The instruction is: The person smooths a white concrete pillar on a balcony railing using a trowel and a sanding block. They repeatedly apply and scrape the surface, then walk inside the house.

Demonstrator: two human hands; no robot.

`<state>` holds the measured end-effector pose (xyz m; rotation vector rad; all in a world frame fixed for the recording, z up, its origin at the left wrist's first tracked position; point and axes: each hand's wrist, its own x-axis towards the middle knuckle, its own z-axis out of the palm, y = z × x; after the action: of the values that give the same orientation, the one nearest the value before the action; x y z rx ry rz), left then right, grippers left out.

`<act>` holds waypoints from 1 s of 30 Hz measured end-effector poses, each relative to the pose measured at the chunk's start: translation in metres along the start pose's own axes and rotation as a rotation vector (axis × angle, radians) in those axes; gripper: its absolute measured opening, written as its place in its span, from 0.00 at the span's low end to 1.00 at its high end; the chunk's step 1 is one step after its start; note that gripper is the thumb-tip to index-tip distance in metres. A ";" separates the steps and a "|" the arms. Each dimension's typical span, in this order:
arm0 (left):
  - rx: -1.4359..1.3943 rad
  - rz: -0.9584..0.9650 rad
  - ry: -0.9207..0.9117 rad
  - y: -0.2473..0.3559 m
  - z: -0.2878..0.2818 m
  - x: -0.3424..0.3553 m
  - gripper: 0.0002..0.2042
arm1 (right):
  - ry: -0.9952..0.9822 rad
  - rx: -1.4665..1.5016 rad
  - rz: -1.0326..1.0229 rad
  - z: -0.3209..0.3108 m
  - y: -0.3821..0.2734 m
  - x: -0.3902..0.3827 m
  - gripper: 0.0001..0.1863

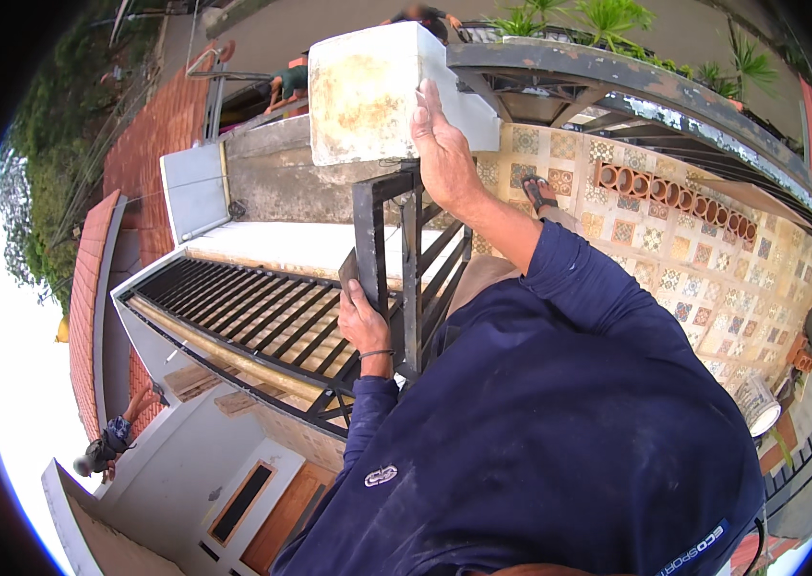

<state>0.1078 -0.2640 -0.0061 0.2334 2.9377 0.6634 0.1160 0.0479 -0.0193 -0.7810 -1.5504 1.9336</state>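
Far left of the pillar (360,86), trees (51,182) are filling the edge of the view. Below them, left of the pillar, a red roof (91,312) is sloping, and a person (108,442) is showing farther down. Below and left of the pillar, a railing (257,312) of black bars is running at a slant. Close by the pillar's left side, a second person (291,84) in a green top is partly showing.

Below the pillar, the left hand (366,324) is pinching a flat grey piece (346,265) between curled fingers and thumb; the piece is sticking up from the grip. A black frame (368,230) is standing upright just beside this hand, under the pillar; whether they are touching, I cannot tell. The pillar itself, white and stained, is rising at the top middle.

On the pillar's right edge, the right hand (446,154) is resting with its fingers close together; whether it is pinching anything, I cannot tell. Right of and below the pillar, a sandalled foot (542,194) is standing on patterned tiles (651,240). Above and right, green plants (608,17) are growing. Farther right, hollow clay blocks (675,200) are lying in a row, and well beyond, lower right of the pillar, a white bucket (757,408) is showing.
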 end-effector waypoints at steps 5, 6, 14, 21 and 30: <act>0.042 -0.013 -0.005 -0.001 -0.001 0.000 0.39 | 0.007 -0.014 0.031 -0.002 -0.013 0.005 0.44; 0.016 -0.033 -0.020 0.000 -0.001 0.000 0.40 | -0.001 -0.013 0.021 -0.002 -0.017 0.007 0.44; 0.019 -0.053 -0.019 -0.004 0.000 0.001 0.40 | -0.003 0.044 0.038 -0.008 -0.022 0.017 0.43; 0.028 0.011 0.031 -0.003 0.001 0.000 0.32 | 0.029 -0.034 -0.210 -0.011 -0.020 0.019 0.43; 0.009 0.005 -0.001 0.004 -0.002 -0.001 0.34 | -0.065 0.007 -0.056 -0.019 -0.018 0.020 0.41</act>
<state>0.1086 -0.2615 -0.0020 0.2420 2.9406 0.6509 0.1171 0.0785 -0.0076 -0.6711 -1.5857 1.9402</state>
